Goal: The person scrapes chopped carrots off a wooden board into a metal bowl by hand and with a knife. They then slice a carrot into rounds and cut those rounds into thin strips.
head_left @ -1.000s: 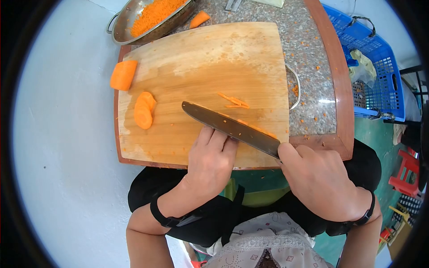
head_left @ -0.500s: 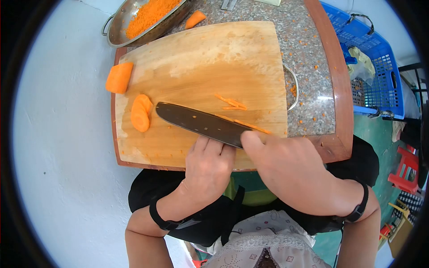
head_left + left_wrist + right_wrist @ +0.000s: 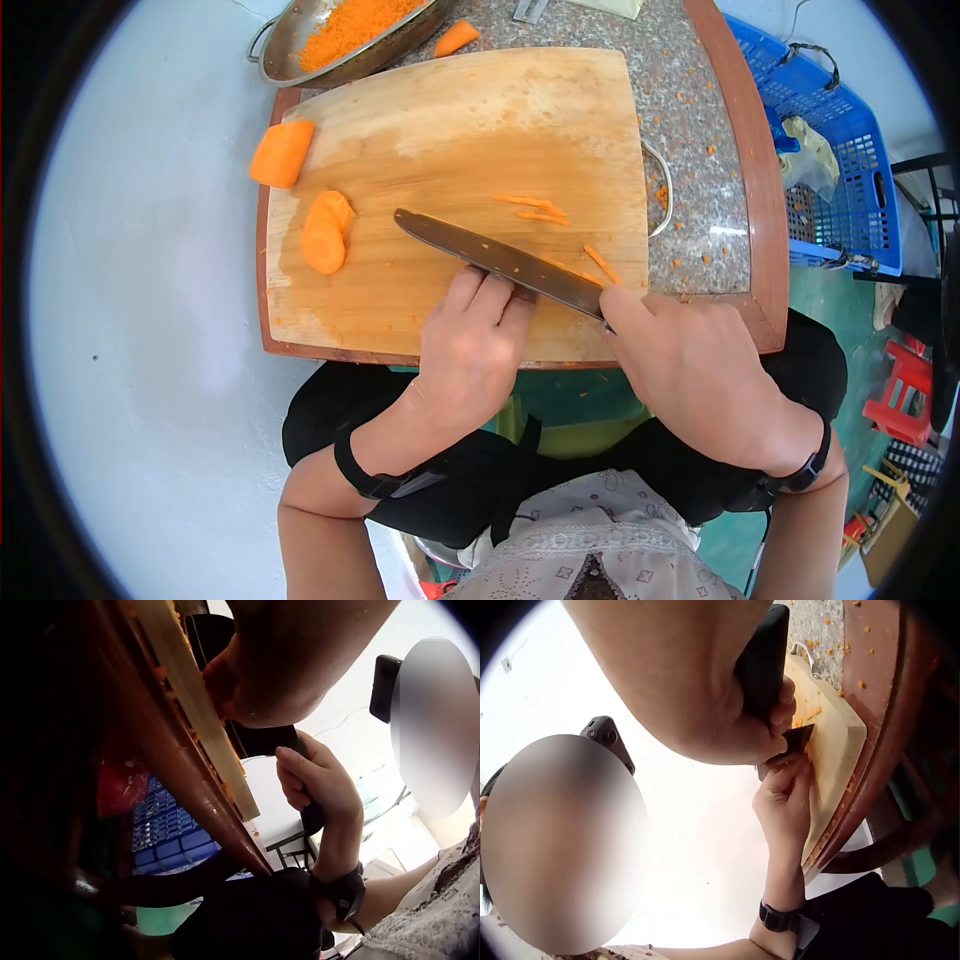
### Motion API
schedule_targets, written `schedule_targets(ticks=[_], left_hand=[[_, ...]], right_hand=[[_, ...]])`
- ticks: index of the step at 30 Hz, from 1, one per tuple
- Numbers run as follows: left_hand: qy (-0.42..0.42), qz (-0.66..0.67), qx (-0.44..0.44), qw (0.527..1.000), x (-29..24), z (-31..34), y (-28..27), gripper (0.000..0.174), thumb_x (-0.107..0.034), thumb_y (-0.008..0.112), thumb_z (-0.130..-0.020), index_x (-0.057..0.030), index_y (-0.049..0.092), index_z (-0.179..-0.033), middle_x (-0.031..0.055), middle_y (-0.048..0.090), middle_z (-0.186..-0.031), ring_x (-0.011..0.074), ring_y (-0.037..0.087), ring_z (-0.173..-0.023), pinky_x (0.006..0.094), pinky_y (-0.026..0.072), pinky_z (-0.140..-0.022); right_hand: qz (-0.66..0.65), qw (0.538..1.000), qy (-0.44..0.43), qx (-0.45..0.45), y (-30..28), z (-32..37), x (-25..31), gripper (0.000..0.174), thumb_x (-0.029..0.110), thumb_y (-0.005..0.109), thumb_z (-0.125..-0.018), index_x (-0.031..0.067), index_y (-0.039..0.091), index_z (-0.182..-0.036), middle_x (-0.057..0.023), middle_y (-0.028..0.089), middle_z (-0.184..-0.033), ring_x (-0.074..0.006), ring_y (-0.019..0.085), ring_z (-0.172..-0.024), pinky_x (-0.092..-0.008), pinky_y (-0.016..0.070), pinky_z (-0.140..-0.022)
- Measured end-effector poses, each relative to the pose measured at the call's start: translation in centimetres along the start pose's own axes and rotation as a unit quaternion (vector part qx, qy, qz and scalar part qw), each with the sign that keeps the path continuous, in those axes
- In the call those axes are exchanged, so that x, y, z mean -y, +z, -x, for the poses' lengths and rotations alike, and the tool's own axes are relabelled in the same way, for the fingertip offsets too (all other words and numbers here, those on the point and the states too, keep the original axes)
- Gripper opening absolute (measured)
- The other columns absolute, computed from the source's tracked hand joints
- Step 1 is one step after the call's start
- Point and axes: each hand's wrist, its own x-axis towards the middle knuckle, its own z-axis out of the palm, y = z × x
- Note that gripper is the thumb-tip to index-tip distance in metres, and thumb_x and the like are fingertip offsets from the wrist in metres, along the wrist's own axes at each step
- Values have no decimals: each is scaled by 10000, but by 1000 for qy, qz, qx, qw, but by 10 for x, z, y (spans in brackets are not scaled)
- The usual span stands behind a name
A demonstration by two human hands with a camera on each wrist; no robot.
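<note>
On the wooden cutting board [image 3: 420, 120], a dark-bladed knife [image 3: 480, 249] lies diagonally. My right hand [image 3: 700, 375] grips its handle, also plain in the left wrist view, where the fingers wrap the black handle [image 3: 312, 817]. My left hand [image 3: 472, 345] rests at the board's near side, bent fingertips against the blade; what lies under them is hidden. Thin carrot strips [image 3: 541, 215] lie beyond the blade, with another strip [image 3: 601, 264] near my right thumb. Overlapping carrot slices [image 3: 323, 240] and a thick carrot piece [image 3: 282, 153] are at the board's left.
A metal pan [image 3: 375, 57] with shredded carrot stands at the back left, beside a small carrot piece [image 3: 457, 38]. The speckled tabletop [image 3: 700, 180] has a wooden rim and scattered orange bits. A blue basket [image 3: 860, 140] and a red stool [image 3: 903, 390] stand to the right.
The knife and my right hand moved left, then back right. One thin strip now lies apart beyond the blade near my right thumb. My left hand stays beside the blade.
</note>
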Motion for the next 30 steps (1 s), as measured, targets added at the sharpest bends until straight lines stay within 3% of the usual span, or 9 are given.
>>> schedule_targets(ticks=[2,5,17,20,23,27,30], left_hand=[[-6,-2,3,1000,-1,0,0,273,-5,594,-636,73,654,-891,146,589,-921,296,565,-876,348,514,-678],[-8,7,10,1000,-1,1,0,269,-7,602,-628,67,657,-881,141,588,-912,291,563,-871,344,513,-674],[-18,24,13,999,-1,-1,-2,266,-10,593,-612,52,661,-861,144,583,-927,303,570,-889,361,515,-682],[-35,24,18,999,-2,-1,-3,276,-10,591,-612,52,657,-872,146,582,-930,310,571,-896,363,518,-686],[-30,21,35,999,-2,-4,-6,319,-12,589,-621,56,653,-926,145,575,-933,308,569,-894,355,520,-695],[-11,5,29,1000,0,-2,-5,393,-14,587,-643,72,633,-1024,155,568,-970,302,564,-906,348,523,-704],[-8,3,1,1000,1,1,0,400,-21,589,-640,74,633,-1025,161,575,-981,307,563,-915,344,522,-704]], right_hand=[[25,999,-30,-29,1,6,-2,150,67,575,-791,55,437,-850,-97,527,-568,-254,589,-472,-341,442,-403],[57,998,-29,-24,0,13,-3,148,65,577,-784,58,450,-860,-66,507,-561,-211,575,-454,-316,428,-391],[32,999,-38,0,-2,1,-2,145,74,578,-780,31,467,-864,-60,536,-578,-194,602,-480,-295,450,-401],[14,998,-54,0,3,-18,5,138,61,571,-785,19,462,-859,-79,547,-559,-202,632,-515,-290,480,-430],[-60,998,-8,28,2,-28,6,122,49,534,-825,29,437,-895,-154,526,-560,-366,587,-557,-443,466,-518],[-112,992,39,-40,-1,-30,-11,175,132,583,-873,29,458,-941,-200,555,-616,-413,576,-617,-483,450,-539],[-95,994,48,-14,-7,-19,-10,178,115,605,-854,35,463,-926,-185,557,-619,-393,577,-603,-466,448,-531]])
